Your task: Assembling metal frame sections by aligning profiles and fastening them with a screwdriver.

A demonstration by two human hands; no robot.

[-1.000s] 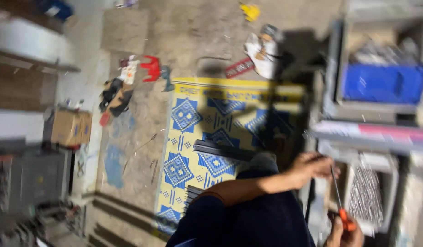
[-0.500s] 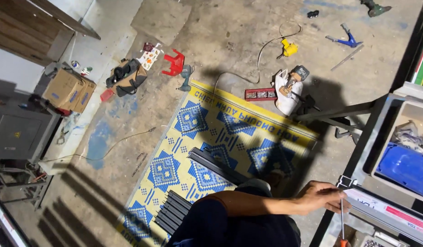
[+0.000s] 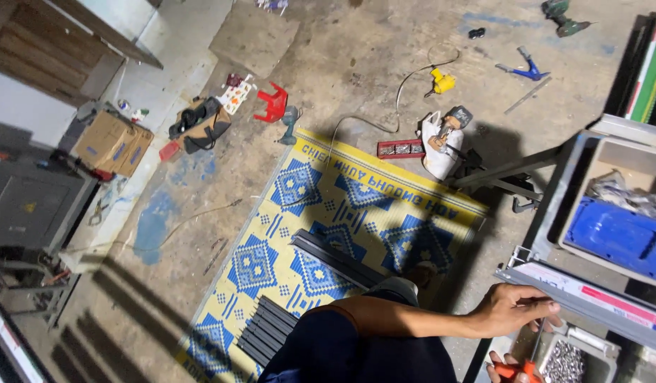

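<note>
Concrete workshop floor (image 3: 356, 64) is carrying a yellow-and-blue patterned mat (image 3: 328, 234), tools lying scattered around it, dark slats (image 3: 271, 330) lying on the mat. Left hand (image 3: 512, 308) is resting on the grey aluminium profile (image 3: 590, 301); its grip looks loosely curled over the edge. Profile's long axis is running lower-left to right, sloping down. Right hand (image 3: 512, 369) is clamping an orange-handled screwdriver (image 3: 530, 354), shaft pointing up toward the profile.
</note>
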